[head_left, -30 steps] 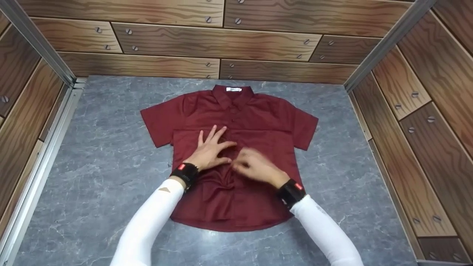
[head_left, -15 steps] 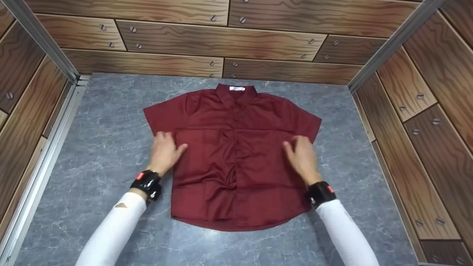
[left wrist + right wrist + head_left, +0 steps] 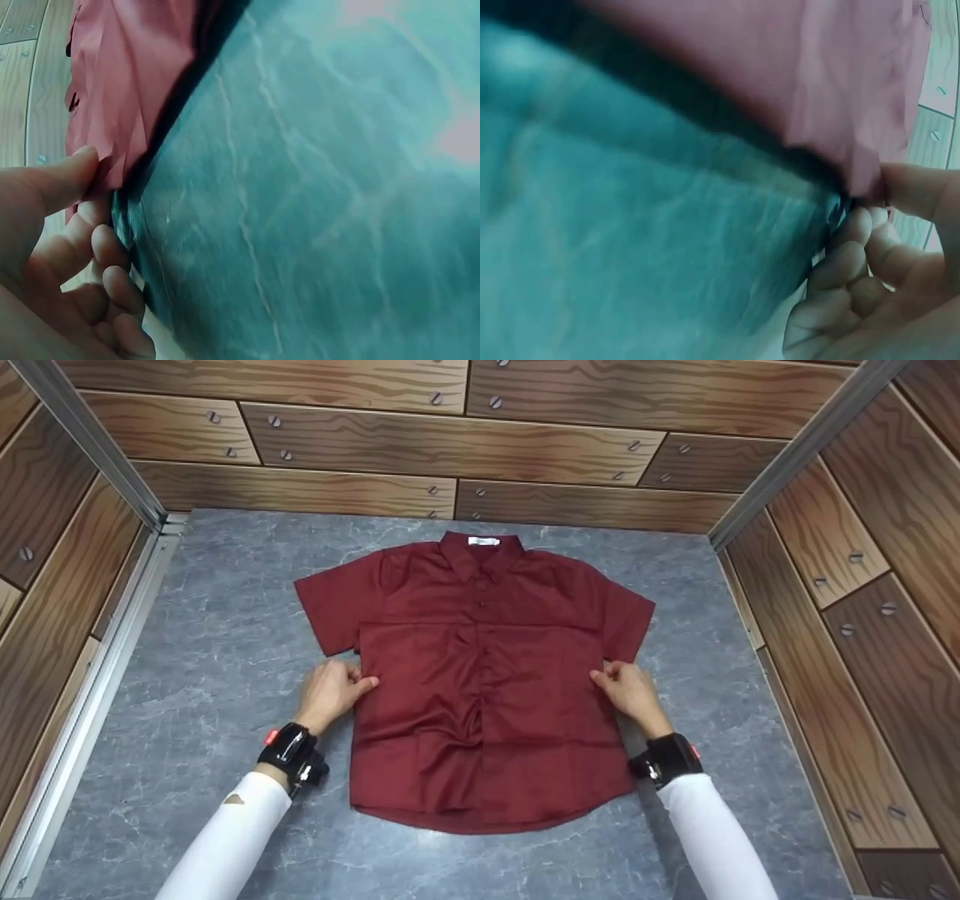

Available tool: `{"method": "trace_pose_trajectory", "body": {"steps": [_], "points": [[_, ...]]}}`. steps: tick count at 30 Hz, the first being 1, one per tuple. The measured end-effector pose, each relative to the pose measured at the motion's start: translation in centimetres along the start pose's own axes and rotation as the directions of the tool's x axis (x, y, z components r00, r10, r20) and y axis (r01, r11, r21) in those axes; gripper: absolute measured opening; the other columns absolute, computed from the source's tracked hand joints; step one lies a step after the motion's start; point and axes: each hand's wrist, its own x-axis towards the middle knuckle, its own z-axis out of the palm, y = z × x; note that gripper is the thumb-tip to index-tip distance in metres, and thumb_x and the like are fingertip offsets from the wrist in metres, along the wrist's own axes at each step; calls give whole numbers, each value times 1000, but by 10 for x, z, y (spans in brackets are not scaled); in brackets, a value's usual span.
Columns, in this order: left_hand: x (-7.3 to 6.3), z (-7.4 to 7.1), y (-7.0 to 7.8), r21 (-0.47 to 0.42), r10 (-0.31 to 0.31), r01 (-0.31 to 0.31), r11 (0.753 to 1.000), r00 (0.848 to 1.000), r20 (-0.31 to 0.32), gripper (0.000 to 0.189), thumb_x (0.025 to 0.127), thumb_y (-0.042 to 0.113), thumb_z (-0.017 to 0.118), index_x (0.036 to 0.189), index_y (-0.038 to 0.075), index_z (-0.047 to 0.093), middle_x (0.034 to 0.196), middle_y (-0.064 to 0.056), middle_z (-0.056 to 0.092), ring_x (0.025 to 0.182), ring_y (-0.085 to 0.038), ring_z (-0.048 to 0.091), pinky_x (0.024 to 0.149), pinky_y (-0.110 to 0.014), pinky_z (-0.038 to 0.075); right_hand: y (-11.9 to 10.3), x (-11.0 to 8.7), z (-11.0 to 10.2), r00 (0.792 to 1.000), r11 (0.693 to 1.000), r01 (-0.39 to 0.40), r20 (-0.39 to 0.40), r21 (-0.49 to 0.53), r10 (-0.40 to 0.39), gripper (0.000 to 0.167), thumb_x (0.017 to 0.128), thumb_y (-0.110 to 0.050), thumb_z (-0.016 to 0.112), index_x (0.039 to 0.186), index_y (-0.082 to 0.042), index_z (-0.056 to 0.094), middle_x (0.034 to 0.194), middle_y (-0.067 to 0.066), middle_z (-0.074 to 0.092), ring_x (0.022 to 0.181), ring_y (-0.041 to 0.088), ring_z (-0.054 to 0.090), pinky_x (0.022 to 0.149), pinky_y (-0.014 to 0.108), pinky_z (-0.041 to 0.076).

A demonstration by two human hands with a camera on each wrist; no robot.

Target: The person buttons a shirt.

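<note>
A dark red short-sleeved shirt (image 3: 540,682) lies front up on the grey marbled surface, its collar (image 3: 484,556) at the far side and its hem toward me. Creases bunch around the middle of its front. At the shirt's left side edge, just below the sleeve, my left hand (image 3: 330,690) pinches the cloth between thumb and fingers; the left wrist view shows the pinched shirt edge (image 3: 124,127) close up. My right hand (image 3: 630,694) pinches the opposite side edge at about the same height, and the right wrist view shows that fold of cloth (image 3: 855,142) under the thumb.
Wood-patterned panels (image 3: 360,442) stand behind the marbled surface (image 3: 225,585) and along both sides. Metal rails (image 3: 82,690) run along the left edge and up the corners. Each wrist wears a black strap (image 3: 289,750) over or beside a white sleeve.
Both hands have left the middle of the shirt front and moved outward to its two sides. There they have taken hold of the side edges, and the lower part looks spread wider.
</note>
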Motion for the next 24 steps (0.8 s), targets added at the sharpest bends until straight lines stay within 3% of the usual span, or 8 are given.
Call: {"method": "trace_pose_trajectory", "body": {"steps": [4,8,12,14,18,24], "points": [[-5,-5,0,58,1,-4,998,999,41,39,79,42,76,55,18,56,52,7,44,55,-16,45,53,-31,32,4,-4,-5,997,999,25,75,22,-26,26,91,-28,65,73,-10,57,60,-6,43,56,14,42,55,28,34],[-4,-9,0,87,2,-8,996,997,73,42,79,52,72,59,17,58,55,4,49,57,-19,48,53,-33,32,6,-2,-12,990,1000,12,143,22,-15,31,92,-36,62,82,-6,63,67,0,54,63,16,50,59,29,39],[10,-7,5,-11,-51,52,999,998,46,53,86,64,56,83,13,67,73,-6,62,70,-25,58,62,-39,41,4,8,-13,993,993,-63,103,101,52,51,94,-49,54,103,-1,66,91,12,64,81,24,58,71,31,44],[20,-3,8,-59,-86,86,994,996,15,56,90,64,49,92,12,69,83,-10,66,78,-29,61,68,-42,44,4,12,-11,995,986,-82,71,145,72,53,96,-49,51,108,0,65,99,15,65,87,25,58,74,31,44],[32,3,9,-73,-116,112,991,992,-53,43,95,50,51,83,12,67,83,-11,66,80,-30,62,71,-44,44,8,15,-5,996,977,-82,44,195,75,39,97,-35,54,100,2,66,94,13,65,80,20,55,72,28,43],[26,4,2,7,-58,59,998,995,-85,33,91,39,60,73,14,69,78,-10,69,84,-33,66,81,-51,42,9,9,-4,998,984,-58,36,166,52,26,94,-28,60,86,-4,65,77,2,60,66,14,49,60,25,40]]}}
